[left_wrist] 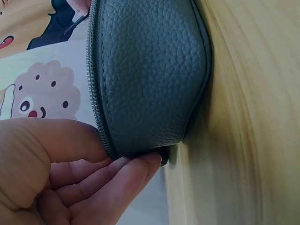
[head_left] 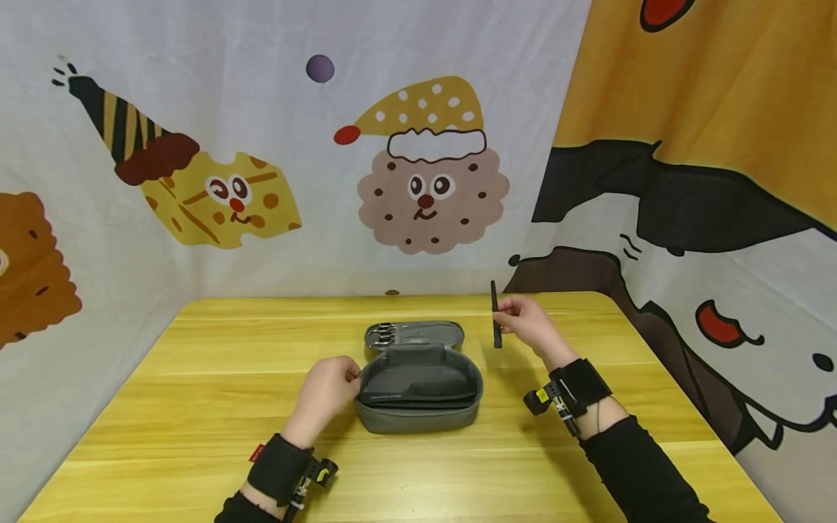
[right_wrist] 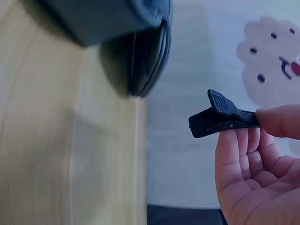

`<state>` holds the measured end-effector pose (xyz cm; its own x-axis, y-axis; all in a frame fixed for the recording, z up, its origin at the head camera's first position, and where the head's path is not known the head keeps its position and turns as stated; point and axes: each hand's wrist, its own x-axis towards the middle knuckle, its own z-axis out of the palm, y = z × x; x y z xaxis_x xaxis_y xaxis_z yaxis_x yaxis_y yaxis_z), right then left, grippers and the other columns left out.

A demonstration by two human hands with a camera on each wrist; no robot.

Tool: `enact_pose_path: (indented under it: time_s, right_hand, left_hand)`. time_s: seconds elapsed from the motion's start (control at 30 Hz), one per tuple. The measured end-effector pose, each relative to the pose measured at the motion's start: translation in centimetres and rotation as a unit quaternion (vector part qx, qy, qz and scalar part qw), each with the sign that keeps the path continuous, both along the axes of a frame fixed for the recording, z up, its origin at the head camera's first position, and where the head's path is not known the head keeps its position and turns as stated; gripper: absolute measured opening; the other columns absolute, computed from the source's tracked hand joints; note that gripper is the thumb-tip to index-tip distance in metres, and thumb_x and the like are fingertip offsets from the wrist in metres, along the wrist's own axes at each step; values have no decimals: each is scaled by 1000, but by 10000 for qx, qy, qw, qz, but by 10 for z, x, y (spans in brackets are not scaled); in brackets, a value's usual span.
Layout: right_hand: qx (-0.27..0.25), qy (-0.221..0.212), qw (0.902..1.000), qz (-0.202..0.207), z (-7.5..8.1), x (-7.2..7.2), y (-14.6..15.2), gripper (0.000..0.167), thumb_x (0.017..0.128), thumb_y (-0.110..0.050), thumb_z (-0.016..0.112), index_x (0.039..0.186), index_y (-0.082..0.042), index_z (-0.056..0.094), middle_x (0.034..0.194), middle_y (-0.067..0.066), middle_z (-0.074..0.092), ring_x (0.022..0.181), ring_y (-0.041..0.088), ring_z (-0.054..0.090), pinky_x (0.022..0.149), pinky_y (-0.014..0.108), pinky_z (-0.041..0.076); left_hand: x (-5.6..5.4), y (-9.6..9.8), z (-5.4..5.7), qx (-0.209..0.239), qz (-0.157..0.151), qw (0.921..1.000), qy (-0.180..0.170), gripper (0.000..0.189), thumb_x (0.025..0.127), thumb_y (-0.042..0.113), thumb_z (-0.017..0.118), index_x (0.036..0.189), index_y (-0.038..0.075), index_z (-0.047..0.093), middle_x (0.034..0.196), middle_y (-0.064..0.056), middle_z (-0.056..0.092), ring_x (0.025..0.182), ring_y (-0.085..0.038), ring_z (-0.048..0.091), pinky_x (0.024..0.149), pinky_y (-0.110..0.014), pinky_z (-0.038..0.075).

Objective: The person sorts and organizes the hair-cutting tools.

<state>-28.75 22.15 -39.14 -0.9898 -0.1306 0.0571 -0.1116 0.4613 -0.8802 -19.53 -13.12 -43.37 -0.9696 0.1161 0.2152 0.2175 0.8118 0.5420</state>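
while the left hand [head_left: 330, 388] pinches the rim of the grey case [head_left: 418, 420] at nine o'clock, the right hand [head_left: 526, 319] grasps a black clip [right_wrist: 227, 117] between thumb and fingers, in the air and apart from the case, at about two o'clock from it. the case stands unzipped on the wooden table [head_left: 196, 407], its lid [head_left: 431, 333] lying back at twelve o'clock, with some metal tools [head_left: 383, 334] in the lid at eleven o'clock.

the clip looks light and stiff, probably of plastic, with a spring; its smooth body could slip a little, so the ridged flared end, which is free of the fingers, seems a good place to take hold. the case has a grained, leather-like wall, i think soft and not heavy; its edge along the zipper [left_wrist: 96, 93] seems firmer, therefore better for steadying it.
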Motion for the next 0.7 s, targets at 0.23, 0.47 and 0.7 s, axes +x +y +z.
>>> enact_pose_path:
  time_s: [0.23,0.47,0.7]
  right_hand:
    - [-359,88,9989,298,7,12,-22,17,98,-4,60,108,9,56,90,10,59,81,19,58,72,29,56]
    - [-852,24,9936,738,5,25,-44,12,97,-2,61,104,8,57,88,9,59,79,19,59,77,37,57]
    - [-1484,61,9811,1239,4,37,-62,10,97,1,59,101,7,53,91,10,58,83,22,61,82,41,57]
  left_hand:
    - [1,3,6,187,-45,9990,397,16,86,6,73,101,1,73,88,-8,70,78,-23,65,71,-42,55]
    - [7,14,13,383,-336,9950,865,23,87,8,75,109,2,73,97,-10,71,88,-28,67,75,-43,55]
    - [-19,14,-38,743,-925,9794,1632,29,96,28,68,122,14,68,108,4,67,94,-11,64,72,-30,55]
